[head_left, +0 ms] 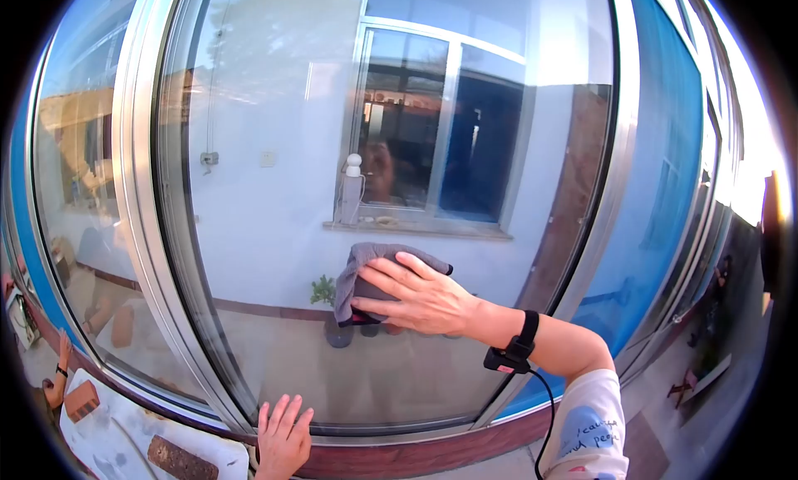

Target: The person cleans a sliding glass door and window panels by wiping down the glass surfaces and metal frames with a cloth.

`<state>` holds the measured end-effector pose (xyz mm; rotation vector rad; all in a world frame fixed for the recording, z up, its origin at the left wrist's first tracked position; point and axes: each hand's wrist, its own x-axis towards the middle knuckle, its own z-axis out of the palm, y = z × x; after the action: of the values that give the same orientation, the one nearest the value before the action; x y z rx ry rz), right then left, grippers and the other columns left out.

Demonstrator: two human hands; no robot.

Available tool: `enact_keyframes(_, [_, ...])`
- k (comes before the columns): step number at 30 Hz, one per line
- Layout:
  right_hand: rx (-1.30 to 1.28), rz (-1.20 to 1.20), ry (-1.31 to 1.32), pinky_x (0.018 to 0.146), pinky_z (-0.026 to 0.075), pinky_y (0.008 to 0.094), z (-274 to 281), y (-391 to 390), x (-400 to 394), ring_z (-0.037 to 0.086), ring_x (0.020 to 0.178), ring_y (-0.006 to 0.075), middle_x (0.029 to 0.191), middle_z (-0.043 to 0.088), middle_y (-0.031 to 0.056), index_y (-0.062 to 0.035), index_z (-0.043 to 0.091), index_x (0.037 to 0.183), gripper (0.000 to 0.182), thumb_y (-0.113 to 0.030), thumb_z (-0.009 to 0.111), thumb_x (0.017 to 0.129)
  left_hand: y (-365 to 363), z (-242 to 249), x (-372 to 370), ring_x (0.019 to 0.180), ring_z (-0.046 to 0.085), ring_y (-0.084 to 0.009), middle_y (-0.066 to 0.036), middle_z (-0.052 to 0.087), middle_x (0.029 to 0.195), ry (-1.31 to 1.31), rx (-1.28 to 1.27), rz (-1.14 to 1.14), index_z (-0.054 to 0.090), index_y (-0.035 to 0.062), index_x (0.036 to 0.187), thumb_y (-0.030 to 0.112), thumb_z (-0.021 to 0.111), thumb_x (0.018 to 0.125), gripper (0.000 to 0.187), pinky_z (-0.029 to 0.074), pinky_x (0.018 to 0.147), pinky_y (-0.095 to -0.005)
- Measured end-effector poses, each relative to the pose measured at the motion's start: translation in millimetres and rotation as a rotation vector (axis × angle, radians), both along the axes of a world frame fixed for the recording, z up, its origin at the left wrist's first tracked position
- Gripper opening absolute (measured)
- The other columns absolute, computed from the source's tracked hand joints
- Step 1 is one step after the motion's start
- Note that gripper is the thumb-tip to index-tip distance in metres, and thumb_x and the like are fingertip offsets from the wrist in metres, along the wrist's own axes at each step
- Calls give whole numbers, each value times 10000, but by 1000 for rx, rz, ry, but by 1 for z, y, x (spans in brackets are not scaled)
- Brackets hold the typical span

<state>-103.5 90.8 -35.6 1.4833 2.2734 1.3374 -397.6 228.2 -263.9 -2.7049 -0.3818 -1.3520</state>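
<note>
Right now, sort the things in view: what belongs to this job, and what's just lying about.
In the job:
- dark-edged grey fabric cloth, spread under the right hand
- large clear glass pane in a silver metal frame, behind the cloth

Apparently just lying about:
- reddish rectangular brick
- dark brown, rough-surfaced block

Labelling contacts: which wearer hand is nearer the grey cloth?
Right. The right hand lies on the grey cloth; the left hand is apart, below and left of it.
</note>
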Motion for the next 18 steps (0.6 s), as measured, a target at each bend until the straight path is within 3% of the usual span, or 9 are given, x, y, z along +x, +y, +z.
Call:
enact_keyframes(3, [194, -115, 65, 1115, 241, 449, 49, -23, 8, 333, 1369, 256, 1460, 382, 109, -238, 498, 1337, 591, -314, 692, 784, 48, 22, -16, 1307, 398, -402, -211, 445, 1396, -100, 71, 175, 565, 60, 1225, 98, 613, 804, 425, 281, 1065, -576])
enact_keyframes(4, [437, -131, 84, 1111, 239, 461, 78, -30, 11, 335, 1364, 282, 1448, 391, 130, -211, 521, 1327, 611, -274, 719, 752, 65, 32, -20, 1317, 381, -413, -221, 422, 1412, -140, 112, 209, 522, 54, 1269, 118, 611, 823, 459, 275, 1070, -577])
enact_keyframes(7, [986, -164, 82, 1137, 170, 479, 170, -45, 67, 249, 1409, 335, 1490, 323, 190, -174, 478, 1382, 501, -432, 472, 953, 111, 69, -15, 1357, 312, -427, -231, 338, 1468, -276, 199, 292, 392, 27, 1381, 198, 593, 885, 562, 243, 1094, -569])
enact_keyframes(11, [1422, -362, 471, 1146, 124, 463, 273, -68, 128, 169, 1437, 328, 1533, 242, 184, -232, 326, 1475, 640, -580, 337, 938, 153, 110, -2, 1389, 261, -409, -221, 282, 1502, -379, 220, 331, 337, 9, 1418, 263, 565, 913, 609, 215, 1117, -544])
enact_keyframes(14, [1587, -495, 801, 1134, 83, 521, 321, -67, 138, 114, 1447, 342, 1549, 189, 195, -289, 267, 1493, 714, -669, 295, 889, 175, 112, 6, 1413, 222, -380, -200, 252, 1524, -325, 188, 358, 307, 5, 1439, 369, 500, 946, 643, 185, 1136, -521])
enact_keyframes(16, [1659, -551, 967, 1123, 62, 553, 341, -52, 126, 83, 1450, 356, 1556, 161, 198, -319, 250, 1494, 717, -677, 290, 874, 188, 108, 15, 1437, 158, -364, -184, 213, 1543, -257, 221, 360, 242, 24, 1474, 481, 375, 973, 691, 125, 1152, -517])
enact_keyframes(18, [1651, -524, 953, 1124, 56, 549, 352, -26, 101, 81, 1449, 362, 1556, 157, 203, -325, 250, 1493, 698, -656, 284, 880, 196, 104, 18, 1438, 154, -361, -178, 211, 1545, -261, 234, 360, 240, 26, 1476, 506, 354, 971, 706, 123, 1152, -517])
